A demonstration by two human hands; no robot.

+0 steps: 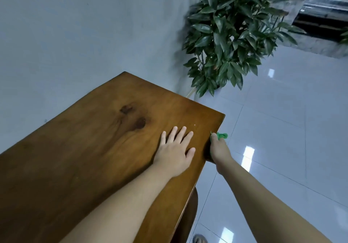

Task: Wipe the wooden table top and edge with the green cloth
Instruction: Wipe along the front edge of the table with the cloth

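The wooden table [90, 148] runs from the lower left to a corner at the right. My left hand [176, 151] lies flat on the top near the right edge, fingers spread, holding nothing. My right hand [219, 151] is pressed against the table's right edge just below the corner, closed around the green cloth [222, 135]. Only a small bunch of the cloth sticks out above my fingers; the rest is hidden between my hand and the edge.
A leafy potted plant [231, 35] stands on the glossy tiled floor [282, 129] past the table's far corner. A pale wall [75, 35] runs along the table's left side. A rounded wooden seat [192, 214] shows under the table edge, and a sandalled foot [199, 239] at the bottom.
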